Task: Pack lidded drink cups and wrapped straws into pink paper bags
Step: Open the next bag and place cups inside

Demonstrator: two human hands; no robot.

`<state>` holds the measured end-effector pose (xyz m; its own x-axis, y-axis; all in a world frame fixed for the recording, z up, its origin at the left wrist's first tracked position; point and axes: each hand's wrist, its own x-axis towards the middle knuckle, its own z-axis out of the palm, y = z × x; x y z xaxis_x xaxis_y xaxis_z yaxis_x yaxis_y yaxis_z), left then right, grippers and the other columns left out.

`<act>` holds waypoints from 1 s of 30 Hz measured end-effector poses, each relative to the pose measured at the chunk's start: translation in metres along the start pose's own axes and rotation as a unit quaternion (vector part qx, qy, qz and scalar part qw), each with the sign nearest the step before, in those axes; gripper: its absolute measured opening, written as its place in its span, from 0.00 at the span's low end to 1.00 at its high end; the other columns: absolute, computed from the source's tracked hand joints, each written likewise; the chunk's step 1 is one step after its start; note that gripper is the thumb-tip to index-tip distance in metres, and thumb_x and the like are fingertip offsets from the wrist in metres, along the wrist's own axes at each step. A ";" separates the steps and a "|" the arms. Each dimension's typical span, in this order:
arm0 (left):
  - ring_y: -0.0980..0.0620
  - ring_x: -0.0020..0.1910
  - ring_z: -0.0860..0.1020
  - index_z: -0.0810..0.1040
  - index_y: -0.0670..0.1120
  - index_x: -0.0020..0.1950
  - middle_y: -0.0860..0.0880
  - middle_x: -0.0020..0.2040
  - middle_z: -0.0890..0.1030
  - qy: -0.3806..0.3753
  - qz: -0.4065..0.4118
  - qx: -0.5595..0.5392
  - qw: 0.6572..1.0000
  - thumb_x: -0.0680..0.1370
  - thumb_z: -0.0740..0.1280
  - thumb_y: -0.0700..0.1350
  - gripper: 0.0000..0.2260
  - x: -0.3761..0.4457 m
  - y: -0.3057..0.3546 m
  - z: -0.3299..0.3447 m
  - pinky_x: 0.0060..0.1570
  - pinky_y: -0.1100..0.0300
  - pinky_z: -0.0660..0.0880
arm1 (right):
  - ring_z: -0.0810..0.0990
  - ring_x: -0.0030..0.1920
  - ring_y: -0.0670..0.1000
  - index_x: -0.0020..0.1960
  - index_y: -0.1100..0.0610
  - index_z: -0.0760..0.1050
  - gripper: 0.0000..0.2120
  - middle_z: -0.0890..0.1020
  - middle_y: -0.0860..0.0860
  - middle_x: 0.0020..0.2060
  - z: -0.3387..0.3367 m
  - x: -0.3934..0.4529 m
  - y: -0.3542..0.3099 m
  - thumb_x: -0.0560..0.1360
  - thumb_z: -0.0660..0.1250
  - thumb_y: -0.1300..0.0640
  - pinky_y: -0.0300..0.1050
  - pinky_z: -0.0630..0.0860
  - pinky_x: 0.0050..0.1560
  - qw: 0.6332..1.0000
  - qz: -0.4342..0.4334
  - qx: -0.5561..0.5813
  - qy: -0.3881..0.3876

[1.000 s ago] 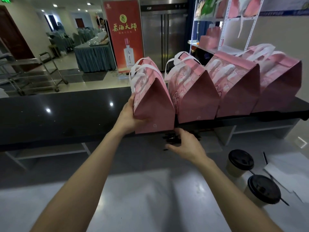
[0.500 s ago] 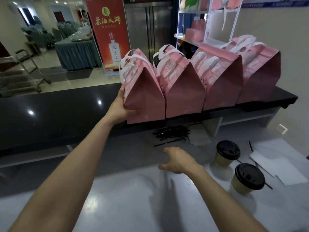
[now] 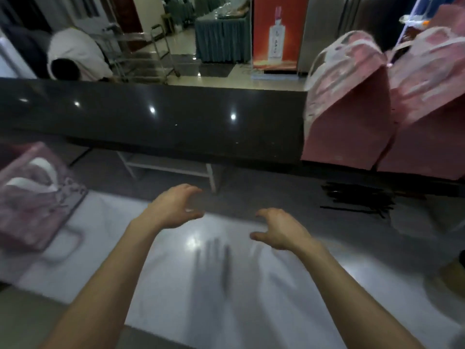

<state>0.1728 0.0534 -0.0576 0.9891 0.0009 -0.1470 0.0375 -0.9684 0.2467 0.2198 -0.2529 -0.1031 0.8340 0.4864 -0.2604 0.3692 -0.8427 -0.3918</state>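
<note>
Neither grip held anything: the left hand (image 3: 173, 210) and right hand (image 3: 280, 231) hovered with loosely curled fingers above the pale tabletop (image 3: 151, 273). Packed pink bags (image 3: 347, 127) stood on the dark ledge (image 3: 176, 122), flat bags (image 3: 35, 197) waited leftward, straws (image 3: 357, 200) lay near. The left hand had released the bag it held a second earlier; more packing probably remained.

A long black counter (image 3: 156, 122) with a shiny top runs across the view, and small light spots reflect on it. Behind its far edge stand a red banner (image 3: 279, 34) showing a white bottle, a metal trolley (image 3: 151, 54) and a table with a blue-grey cloth (image 3: 221, 39). At the far left corner a person in a white top (image 3: 78, 54) bends down.
</note>
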 end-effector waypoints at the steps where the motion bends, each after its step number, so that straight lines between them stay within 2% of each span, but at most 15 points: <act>1: 0.49 0.74 0.75 0.73 0.53 0.81 0.52 0.77 0.75 -0.005 -0.026 -0.012 1.000 0.79 0.76 0.60 0.32 -0.016 -0.024 0.003 0.71 0.52 0.73 | 0.77 0.73 0.55 0.82 0.50 0.69 0.36 0.75 0.51 0.77 0.007 0.009 -0.020 0.79 0.73 0.36 0.50 0.74 0.68 1.000 -0.016 0.000 -0.007; 4: 0.57 0.69 0.78 0.75 0.58 0.77 0.57 0.74 0.76 0.003 -0.097 -0.070 0.993 0.79 0.76 0.60 0.27 -0.061 -0.091 0.005 0.67 0.53 0.77 | 0.76 0.73 0.53 0.80 0.48 0.71 0.34 0.76 0.49 0.76 0.026 0.036 -0.085 0.79 0.72 0.36 0.50 0.74 0.69 0.998 -0.058 -0.006 -0.022; 7: 0.59 0.66 0.79 0.77 0.60 0.74 0.59 0.73 0.77 0.024 -0.131 -0.105 0.986 0.79 0.77 0.59 0.25 -0.100 -0.155 -0.002 0.66 0.51 0.79 | 0.77 0.71 0.52 0.78 0.46 0.73 0.31 0.77 0.47 0.74 0.048 0.064 -0.158 0.78 0.72 0.36 0.52 0.76 0.68 0.995 -0.091 -0.011 -0.024; 11: 0.64 0.62 0.79 0.79 0.61 0.72 0.63 0.68 0.79 0.057 -0.123 -0.139 0.981 0.80 0.76 0.57 0.20 -0.151 -0.244 -0.028 0.65 0.52 0.80 | 0.79 0.70 0.50 0.76 0.45 0.74 0.29 0.81 0.46 0.69 0.085 0.099 -0.267 0.78 0.72 0.37 0.51 0.78 0.62 0.991 -0.130 -0.006 -0.018; 15: 0.64 0.54 0.83 0.84 0.58 0.68 0.63 0.55 0.85 0.096 -0.098 -0.189 0.972 0.80 0.77 0.51 0.16 -0.197 -0.327 -0.074 0.58 0.56 0.83 | 0.81 0.65 0.49 0.72 0.46 0.79 0.24 0.82 0.46 0.66 0.108 0.129 -0.380 0.79 0.72 0.39 0.49 0.79 0.59 0.987 -0.159 0.017 0.003; 18: 0.62 0.54 0.85 0.84 0.59 0.66 0.62 0.53 0.87 0.095 -0.068 -0.209 0.971 0.81 0.77 0.50 0.15 -0.228 -0.381 -0.108 0.57 0.62 0.82 | 0.85 0.55 0.52 0.61 0.51 0.86 0.11 0.86 0.49 0.56 0.104 0.153 -0.456 0.81 0.71 0.50 0.49 0.81 0.56 0.969 -0.197 0.092 0.119; 21: 0.63 0.54 0.85 0.84 0.60 0.66 0.64 0.52 0.86 0.093 -0.058 -0.200 0.974 0.80 0.77 0.50 0.15 -0.248 -0.429 -0.133 0.56 0.60 0.83 | 0.85 0.47 0.52 0.55 0.53 0.86 0.08 0.86 0.50 0.50 0.088 0.181 -0.517 0.80 0.69 0.57 0.50 0.83 0.52 0.929 -0.217 0.167 0.248; 23: 0.62 0.53 0.85 0.84 0.61 0.66 0.63 0.51 0.86 0.101 -0.057 -0.193 0.974 0.80 0.77 0.51 0.15 -0.255 -0.456 -0.144 0.57 0.59 0.83 | 0.82 0.49 0.48 0.58 0.52 0.85 0.10 0.84 0.47 0.52 0.078 0.204 -0.549 0.80 0.68 0.59 0.48 0.82 0.53 0.923 -0.223 0.155 0.274; 25: 0.61 0.53 0.85 0.84 0.61 0.66 0.62 0.51 0.87 0.104 -0.057 -0.196 0.973 0.81 0.77 0.51 0.14 -0.257 -0.477 -0.153 0.58 0.57 0.83 | 0.81 0.57 0.50 0.67 0.52 0.82 0.17 0.81 0.47 0.60 0.070 0.231 -0.576 0.80 0.69 0.62 0.48 0.81 0.61 0.934 -0.215 0.117 0.260; 28: 0.60 0.53 0.85 0.84 0.61 0.63 0.61 0.51 0.87 0.119 -0.056 -0.200 0.971 0.81 0.77 0.50 0.12 -0.256 -0.498 -0.160 0.58 0.55 0.83 | 0.72 0.77 0.55 0.84 0.51 0.64 0.39 0.72 0.50 0.78 0.062 0.266 -0.603 0.77 0.73 0.64 0.56 0.73 0.77 0.971 -0.186 0.036 0.143; 29: 0.60 0.53 0.85 0.85 0.61 0.62 0.61 0.51 0.87 0.125 -0.057 -0.201 0.970 0.81 0.77 0.49 0.12 -0.256 -0.503 -0.161 0.58 0.55 0.83 | 0.69 0.79 0.56 0.86 0.50 0.59 0.42 0.71 0.50 0.80 0.062 0.275 -0.608 0.77 0.73 0.63 0.58 0.72 0.77 0.979 -0.177 0.013 0.096; 30: 0.60 0.53 0.85 0.85 0.61 0.62 0.61 0.51 0.87 0.131 -0.058 -0.201 0.969 0.81 0.77 0.49 0.12 -0.255 -0.507 -0.163 0.58 0.56 0.83 | 0.71 0.78 0.57 0.85 0.50 0.60 0.41 0.72 0.50 0.79 0.062 0.282 -0.612 0.77 0.73 0.60 0.59 0.74 0.75 0.983 -0.168 -0.005 0.067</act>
<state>-0.0753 0.5851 0.0112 0.9749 0.2191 0.0390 0.1515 -0.7819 0.6047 0.2032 0.4143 0.0088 0.7096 0.7046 0.0008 0.6374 -0.6416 -0.4267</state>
